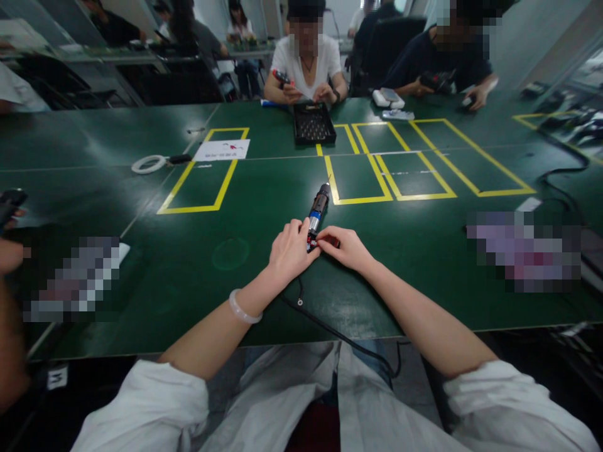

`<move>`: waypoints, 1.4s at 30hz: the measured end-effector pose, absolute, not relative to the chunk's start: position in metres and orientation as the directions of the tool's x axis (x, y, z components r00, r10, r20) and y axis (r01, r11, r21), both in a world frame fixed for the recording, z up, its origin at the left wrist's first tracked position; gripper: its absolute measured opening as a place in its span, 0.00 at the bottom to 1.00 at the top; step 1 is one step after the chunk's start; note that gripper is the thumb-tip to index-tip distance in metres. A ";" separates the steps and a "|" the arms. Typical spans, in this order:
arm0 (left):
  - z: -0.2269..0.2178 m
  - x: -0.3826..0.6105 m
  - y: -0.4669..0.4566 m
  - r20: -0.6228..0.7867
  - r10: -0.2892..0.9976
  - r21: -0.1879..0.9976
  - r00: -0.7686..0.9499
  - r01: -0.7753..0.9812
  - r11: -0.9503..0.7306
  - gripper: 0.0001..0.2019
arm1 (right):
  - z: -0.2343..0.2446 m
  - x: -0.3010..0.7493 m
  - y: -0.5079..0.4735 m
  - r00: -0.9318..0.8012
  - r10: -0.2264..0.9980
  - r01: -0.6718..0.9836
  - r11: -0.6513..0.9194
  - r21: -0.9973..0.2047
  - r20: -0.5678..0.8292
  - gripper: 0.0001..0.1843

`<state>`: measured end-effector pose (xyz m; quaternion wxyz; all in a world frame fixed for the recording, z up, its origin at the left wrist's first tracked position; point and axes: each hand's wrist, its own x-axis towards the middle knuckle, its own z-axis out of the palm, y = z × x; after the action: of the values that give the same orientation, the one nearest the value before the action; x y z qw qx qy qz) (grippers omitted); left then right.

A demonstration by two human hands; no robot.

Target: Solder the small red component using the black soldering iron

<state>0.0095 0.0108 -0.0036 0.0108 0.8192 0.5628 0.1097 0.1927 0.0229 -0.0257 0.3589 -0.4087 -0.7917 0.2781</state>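
An opened electric screwdriver (319, 210) lies slanted on the green table in front of me, its far end pointing away. Its insides show: a dark front part, a silver and blue cylinder, and small red and white parts at the near end. My left hand (291, 250) is closed around the near end from the left, thumb along the low side. From the right, my right hand (347, 248) pinches at the red parts with thumb and forefinger; what exactly sits between the fingertips is too small to tell. A reddish-black piece shows partly under its curled fingers.
A black cable (330, 328) and a ring terminal (300, 302) lie near my side. Yellow tape rectangles (362, 201) mark the table. Farther off are a black bit case (315, 125), a white paper (222, 150) and a coiled white cable (149, 164). Co-workers sit opposite and at left.
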 end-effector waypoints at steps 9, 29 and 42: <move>-0.002 -0.012 0.018 0.171 0.912 0.066 0.373 0.919 -0.388 0.34 | -0.031 0.195 0.026 -0.398 0.870 0.393 0.449 -0.802 0.292 0.08; 0.007 -0.258 0.088 0.005 0.941 -0.023 -0.339 0.941 0.339 0.37 | -0.034 0.195 0.028 -0.432 0.867 0.445 0.443 -0.778 0.247 0.07; -0.010 -0.262 0.079 0.344 0.876 0.088 -0.339 0.940 0.329 0.27 | -0.034 0.194 0.028 -0.446 0.865 0.456 0.439 -0.774 0.228 0.07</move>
<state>-0.2621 0.0794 -0.0104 -0.1176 0.5627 0.8067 0.1368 0.1941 0.0277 -0.0336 0.3172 -0.4199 -0.7866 0.3229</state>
